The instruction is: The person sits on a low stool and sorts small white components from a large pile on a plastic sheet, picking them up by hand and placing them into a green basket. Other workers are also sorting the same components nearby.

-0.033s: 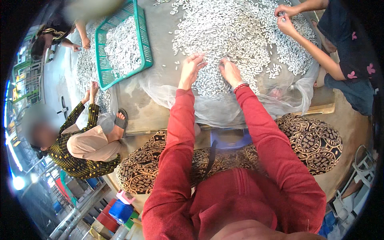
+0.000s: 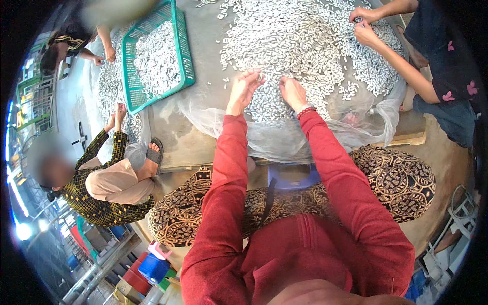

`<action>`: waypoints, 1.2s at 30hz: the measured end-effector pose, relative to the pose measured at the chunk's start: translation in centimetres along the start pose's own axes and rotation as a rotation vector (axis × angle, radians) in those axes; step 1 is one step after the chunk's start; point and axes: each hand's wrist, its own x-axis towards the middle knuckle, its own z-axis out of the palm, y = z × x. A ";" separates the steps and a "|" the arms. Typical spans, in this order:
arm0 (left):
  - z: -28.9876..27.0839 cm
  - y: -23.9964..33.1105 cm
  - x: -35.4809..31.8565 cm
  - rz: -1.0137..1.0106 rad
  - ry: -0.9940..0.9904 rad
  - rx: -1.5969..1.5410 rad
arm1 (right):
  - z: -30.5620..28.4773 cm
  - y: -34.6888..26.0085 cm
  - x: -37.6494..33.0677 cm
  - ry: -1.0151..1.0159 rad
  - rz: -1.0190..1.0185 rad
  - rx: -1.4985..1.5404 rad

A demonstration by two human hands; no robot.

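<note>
A broad heap of small silvery-grey pieces lies in front of me on a sheet of clear plastic. My left hand is over the near left edge of the heap, thumb and fingers pinched together at what looks like one small silvery piece. To its right, my right hand, with a red bead bracelet at the wrist, has its fingers closed low over the pieces. Whatever lies between those fingertips is too small to make out. The two hands are a short way apart.
A green plastic basket of similar pieces stands at left. Another person's hands work at the right of the heap. More people sit at left beside a second pile. A blue plastic stool is below my arms.
Hardly anything differs. My left fingertips have shifted very slightly, while my right hand stays in nearly the same place.
</note>
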 end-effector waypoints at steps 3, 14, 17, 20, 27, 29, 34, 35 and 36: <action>0.5 0.6 0.0 -0.071 -0.091 -0.064 | 0.6 0.4 -0.2 0.059 -0.061 0.057; 7.1 -5.0 6.9 0.553 0.037 1.858 | -5.5 9.1 -0.6 0.111 0.251 1.308; 6.9 -4.9 7.1 0.519 0.015 1.730 | -6.9 8.6 0.0 0.109 0.218 1.261; 5.6 -3.0 5.7 0.248 -0.037 1.374 | -7.1 7.4 1.6 0.080 0.159 1.038; 3.9 0.1 0.8 -0.068 -0.146 -0.104 | -2.4 6.3 3.2 0.128 0.089 0.219; 5.1 -0.2 1.9 -0.090 -0.121 0.061 | -1.9 7.1 3.4 0.305 0.018 0.302; 8.7 -3.8 6.7 0.448 -0.336 1.531 | -5.6 10.1 2.6 0.239 0.334 1.398; 9.0 -4.7 7.1 0.643 -0.343 1.846 | -6.8 10.5 2.1 0.215 0.337 1.619; 9.2 -5.5 7.7 0.701 -0.283 1.974 | -8.1 10.8 1.5 0.195 0.327 1.739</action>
